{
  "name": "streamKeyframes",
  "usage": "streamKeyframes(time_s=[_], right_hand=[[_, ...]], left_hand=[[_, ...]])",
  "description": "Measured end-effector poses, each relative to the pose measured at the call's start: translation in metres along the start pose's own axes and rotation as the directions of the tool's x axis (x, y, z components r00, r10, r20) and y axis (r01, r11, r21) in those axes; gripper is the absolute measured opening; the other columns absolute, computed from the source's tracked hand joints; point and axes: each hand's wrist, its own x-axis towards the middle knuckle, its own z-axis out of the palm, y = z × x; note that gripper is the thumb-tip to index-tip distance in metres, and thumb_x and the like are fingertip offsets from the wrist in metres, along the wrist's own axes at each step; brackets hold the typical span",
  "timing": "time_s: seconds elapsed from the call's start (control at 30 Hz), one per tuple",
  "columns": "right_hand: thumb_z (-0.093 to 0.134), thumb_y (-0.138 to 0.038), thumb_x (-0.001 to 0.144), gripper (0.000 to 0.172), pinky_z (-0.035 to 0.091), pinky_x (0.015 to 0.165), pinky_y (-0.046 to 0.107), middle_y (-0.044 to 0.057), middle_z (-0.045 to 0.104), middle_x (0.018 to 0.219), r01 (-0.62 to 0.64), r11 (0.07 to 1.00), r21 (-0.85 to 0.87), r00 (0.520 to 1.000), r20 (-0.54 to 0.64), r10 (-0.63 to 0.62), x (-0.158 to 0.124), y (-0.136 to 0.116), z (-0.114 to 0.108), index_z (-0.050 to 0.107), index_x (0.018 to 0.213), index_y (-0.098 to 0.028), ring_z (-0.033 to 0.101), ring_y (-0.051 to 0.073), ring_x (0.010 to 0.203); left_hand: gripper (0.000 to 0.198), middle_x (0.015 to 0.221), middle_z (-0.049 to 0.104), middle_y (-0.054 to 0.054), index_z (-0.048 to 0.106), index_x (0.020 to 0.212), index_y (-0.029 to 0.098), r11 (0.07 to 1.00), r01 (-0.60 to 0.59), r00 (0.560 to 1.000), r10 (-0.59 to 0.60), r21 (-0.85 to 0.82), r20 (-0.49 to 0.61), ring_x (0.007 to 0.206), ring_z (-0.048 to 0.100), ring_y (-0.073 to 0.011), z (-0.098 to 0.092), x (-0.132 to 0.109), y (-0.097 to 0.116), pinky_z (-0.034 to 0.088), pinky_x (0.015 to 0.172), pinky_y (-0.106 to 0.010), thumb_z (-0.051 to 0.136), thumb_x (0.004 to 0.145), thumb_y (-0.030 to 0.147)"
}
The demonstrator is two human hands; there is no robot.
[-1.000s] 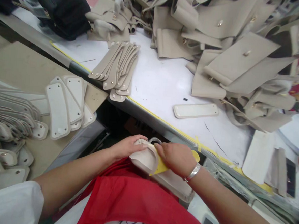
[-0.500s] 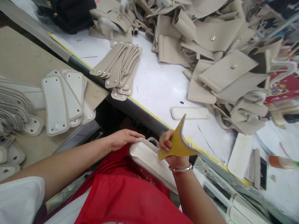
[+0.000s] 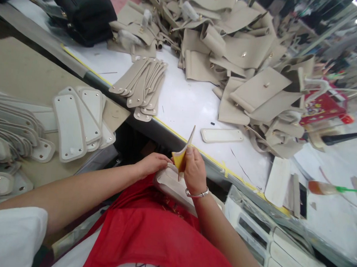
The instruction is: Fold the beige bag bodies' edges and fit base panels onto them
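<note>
Left hand: your left hand (image 3: 153,164) has its fingertips at the far left end of the beige piece; whether they pinch or merely rest there, you cannot tell from this angle.
Right hand: your right hand (image 3: 196,171), with a bangle (image 3: 197,193) at the wrist, grips the yellow piece (image 3: 179,159) between thumb and fingers, 1 pointed corner upward.
Beige piece: the beige piece (image 3: 170,181), with a raised rim, lies across your lap against the red apron (image 3: 157,233), below the edge of the bench (image 3: 180,97), partly hidden by your right hand.
Slip: the beige piece could slide off your lap, the likely cause being a sloping apron and too light a touch at its left end.
Scuff: the yellow piece's lower edge is near the pale surface and could mark it, should your right wrist drop or turn.
Spill: the fanned strips (image 3: 139,86) overhang the bench edge; a raised left forearm could knock 1 or more into the dark gap.
Bench top: 1 pale strip (image 3: 222,136) lies singly beyond your right hand, before the beige heap (image 3: 244,53).
</note>
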Motion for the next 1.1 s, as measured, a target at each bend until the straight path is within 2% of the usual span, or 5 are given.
streamKeyframes(time_s=[0.2,0.47,0.6,0.8,1.1], right_hand=[[0.051,-0.046,0.081,0.028,0.046,0.069,0.03,0.003,0.059,0.088,0.059,0.998,0.008,0.995,-0.085,-0.058,-0.014,0.02,-0.016,0.044,0.093,-0.021,0.057,0.016,0.077],[0.062,-0.029,0.072,0.024,0.05,0.061,0.029,-0.003,0.061,0.072,-0.18,0.921,0.347,0.952,0.296,0.075,-0.011,0.022,0.0,0.044,0.085,-0.021,0.06,0.013,0.063],[0.058,-0.037,0.074,0.024,0.045,0.052,0.022,-0.002,0.055,0.059,-0.13,0.958,0.257,0.959,0.279,0.055,0.008,0.01,-0.007,0.056,0.076,-0.013,0.052,0.009,0.052],[0.049,-0.043,0.082,0.027,0.041,0.041,0.02,0.001,0.061,0.068,-0.115,0.947,-0.3,0.789,0.552,0.271,0.009,-0.008,-0.045,0.052,0.087,-0.016,0.054,0.009,0.043],[0.04,-0.032,0.086,0.024,0.035,0.053,0.022,0.004,0.065,0.072,0.342,0.617,-0.708,0.727,0.616,0.303,0.007,-0.039,-0.051,0.06,0.09,-0.019,0.057,0.011,0.053]], left_hand=[[0.036,0.097,0.068,-0.006,0.066,0.101,0.016,0.735,-0.251,0.952,0.306,0.63,0.022,0.08,0.061,-0.0189,-0.009,-0.019,0.008,0.045,0.071,-0.026,0.055,0.067,0.024],[0.021,0.079,0.068,-0.007,0.068,0.083,0.016,0.435,-0.241,0.904,0.427,0.868,0.037,0.073,0.061,-0.0195,-0.002,-0.033,0.014,0.043,0.066,-0.026,0.052,0.074,0.028],[0.023,0.086,0.069,-0.009,0.069,0.088,0.017,0.473,-0.292,0.871,0.491,0.831,0.026,0.078,0.062,-0.0216,0.0,-0.033,0.007,0.043,0.072,-0.027,0.053,0.075,0.025],[0.029,0.097,0.069,-0.006,0.07,0.096,0.019,0.702,-0.329,0.875,0.478,0.632,-0.076,0.089,0.061,-0.0212,-0.006,-0.028,-0.007,0.042,0.083,-0.026,0.057,0.07,0.023],[0.046,0.104,0.067,-0.011,0.063,0.108,0.01,0.963,-0.11,0.983,0.141,-0.248,0.113,0.091,0.061,-0.02,-0.015,-0.007,-0.024,0.043,0.084,-0.03,0.068,0.064,0.023]])
